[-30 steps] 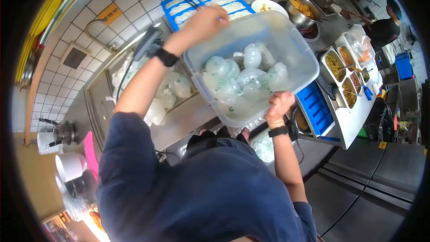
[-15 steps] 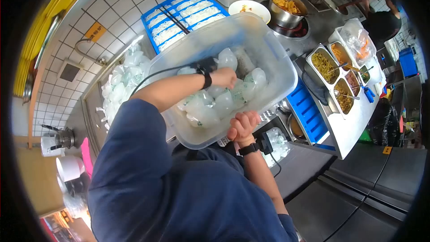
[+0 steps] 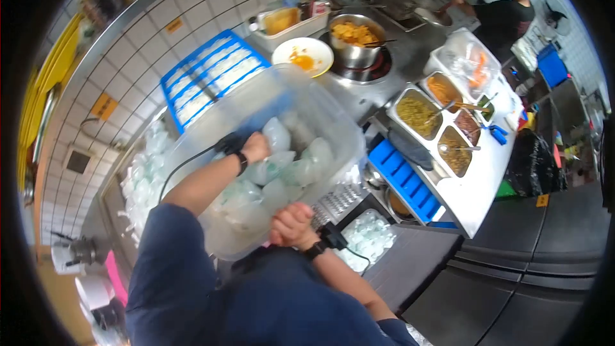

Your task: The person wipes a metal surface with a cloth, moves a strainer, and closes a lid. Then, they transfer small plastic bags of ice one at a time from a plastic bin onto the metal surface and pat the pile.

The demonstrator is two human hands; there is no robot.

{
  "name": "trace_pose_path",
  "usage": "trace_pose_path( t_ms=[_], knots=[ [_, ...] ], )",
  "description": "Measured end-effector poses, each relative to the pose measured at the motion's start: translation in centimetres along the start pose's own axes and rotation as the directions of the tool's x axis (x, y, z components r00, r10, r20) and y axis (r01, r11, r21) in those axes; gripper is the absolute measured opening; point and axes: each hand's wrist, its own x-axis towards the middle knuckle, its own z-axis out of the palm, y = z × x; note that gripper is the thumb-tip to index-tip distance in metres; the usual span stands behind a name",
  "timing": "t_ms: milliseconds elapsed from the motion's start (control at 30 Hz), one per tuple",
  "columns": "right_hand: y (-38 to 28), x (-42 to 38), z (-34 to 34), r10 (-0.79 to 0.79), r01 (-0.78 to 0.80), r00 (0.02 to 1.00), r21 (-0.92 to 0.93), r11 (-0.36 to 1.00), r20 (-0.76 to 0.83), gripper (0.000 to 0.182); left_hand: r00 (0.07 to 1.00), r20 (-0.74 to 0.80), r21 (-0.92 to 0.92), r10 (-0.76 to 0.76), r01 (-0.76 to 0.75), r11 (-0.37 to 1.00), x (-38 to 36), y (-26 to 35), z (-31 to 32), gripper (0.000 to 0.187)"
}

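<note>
A translucent plastic tub point(image 3: 349, 147) lies before me, tilted in view, with several knotted plastic bags of whitish contents point(image 3: 243, 202) inside. My left hand point(image 3: 257, 146) is down in the tub with its fingers curled, beside one plump bag point(image 3: 275, 133). Whether anything is in that hand is hidden. On the near rim of the tub is my right hand point(image 3: 293, 223), its fingers closed around the edge. Each wrist wears a black strap with a small cabled device.
More bags point(image 3: 147, 179) are heaped left of the tub; others fill a container point(image 3: 368, 240) at right. Behind stand a blue tray of white noodles point(image 3: 211, 77), a plate point(image 3: 302, 57) and a pot point(image 3: 355, 41) on a burner. Food pans point(image 3: 416, 115) sit right. A co-worker point(image 3: 506, 13) stands farther back.
The view has turned, so the tub and both hands appear lower and farther left. My left hand has shifted slightly left over the bags. My right hand stays on the rim.
</note>
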Motion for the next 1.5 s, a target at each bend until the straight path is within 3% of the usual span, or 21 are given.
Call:
trace_pose_path(
  t_ms=[67,100,200,300,400,467,500,533,600,633,700,733,900,1067,1100,1167,1233,1333,1400,1467,1500],
  knots=[
    [0.1,1.0,0.2,-0.02,0.02,0.999,0.006,1.0,-0.044,0.013,0.994,-0.008,-0.025,0.109,-0.109,0.994,0.1,-1.6,1.1,0.026],
    [0.2,1.3,0.3,-0.029,0.03,0.997,0.013,0.999,-0.068,0.013,0.994,-0.061,-0.21,-0.088,0.073,0.975,0.1,-2.1,2.2,0.023],
    [0.2,0.9,0.8,-0.026,0.027,0.996,0.001,1.0,-0.084,0.014,0.987,-0.141,-0.38,0.077,-0.126,0.916,0.2,-3.4,2.7,0.02],
    [0.1,1.1,0.9,-0.028,0.023,0.995,-0.043,0.999,-0.097,0.016,0.995,0.094,-0.73,0.016,0.058,0.681,1.0,-3.7,2.6,0.016],
    [0.1,0.5,1.3,0.002,-0.008,0.996,-0.069,0.998,-0.084,0.017,0.933,0.344,-0.818,0.108,0.242,0.522,0.5,-3.4,0.4,0.016],
    [0.0,-0.3,1.5,0.029,-0.03,0.999,-0.039,0.999,-0.037,0.015,0.92,0.361,-0.724,0.155,0.172,0.668,-0.3,-2.9,-1.1,0.023],
    [-0.3,0.2,1.1,0.05,-0.051,0.998,-0.019,0.999,-0.03,0.017,0.917,0.308,-0.799,0.254,0.104,0.593,0.9,-4.3,1.0,0.02],
    [-0.4,0.2,1.0,0.06,-0.061,0.998,-0.025,0.998,-0.027,0.02,0.882,0.331,-0.564,0.336,-0.101,0.819,2.6,-5.0,1.8,0.026],
    [-0.4,0.4,1.6,0.057,-0.068,0.993,-0.104,0.992,-0.106,0.024,0.92,0.234,-0.226,0.316,-0.265,0.938,3.0,-3.1,1.2,0.027],
    [-0.2,-0.1,1.9,0.05,-0.067,0.989,-0.125,0.99,-0.136,0.027,0.965,0.102,-0.154,0.24,-0.223,0.963,0.9,-0.6,-1.7,0.024],
    [-0.5,0.4,1.6,0.06,-0.073,0.992,-0.116,0.991,-0.115,0.029,0.881,-0.257,0.058,0.397,-0.396,0.916,2.3,-0.2,-0.1,0.02],
    [-0.5,0.2,1.6,0.068,-0.082,0.992,-0.131,0.988,-0.109,0.031,0.837,-0.292,0.056,0.462,-0.467,0.882,1.5,0.7,-1.6,0.021],
    [-0.5,0.6,2.1,0.031,-0.05,0.991,-0.148,0.988,-0.129,0.028,0.855,-0.477,-0.483,0.203,-0.448,0.752,-6.2,-0.5,-9.7,0.016],
    [0.9,-1.6,3.3,0.17,-0.18,0.975,-0.066,0.981,-0.14,0.03,0.819,-0.573,-0.697,0.047,-0.516,0.497,-17.7,-8.7,-20.1,0.013],
    [2.1,-3.2,3.3,0.267,-0.268,0.955,0.006,0.963,-0.127,0.031,0.906,-0.412,-0.86,-0.097,-0.352,0.369,-20.8,-10.3,-22.4,0.012],
    [5.9,-8.0,3.2,0.486,-0.47,0.869,0.154,0.869,-0.088,0.034,0.868,-0.461,-0.87,-0.187,-0.4,0.287,-23.6,-15.9,-23.3,0.013],
    [1.9,-3.3,2.3,0.313,-0.313,0.948,0.005,0.95,-0.067,0.037,0.845,-0.404,-0.902,-0.351,-0.303,0.308,-25.8,-22.0,-23.0,0.008],
    [-0.7,0.1,1.6,0.143,-0.145,0.989,-0.2,0.969,-0.024,0.039,0.609,-0.405,-0.901,-0.682,-0.14,0.411,-27.0,-29.9,-20.0,0.01],
    [0.0,-1.2,2.1,0.251,-0.259,0.965,-0.136,0.956,-0.073,0.035,0.392,-0.512,-0.786,-0.764,0.144,0.601,-26.4,-37.6,-15.1,0.021],
    [-1.2,0.7,1.3,0.144,-0.131,0.989,-0.288,0.949,0.023,0.013,0.193,-0.587,-0.659,-0.787,0.452,0.602,-26.2,-43.1,-11.2,0.029],
    [-1.6,1.2,1.1,0.118,-0.096,0.991,-0.29,0.952,0.06,0.014,0.185,-0.546,-0.677,-0.817,0.478,0.56,-26.3,-45.5,-9.1,0.03]
  ],
)
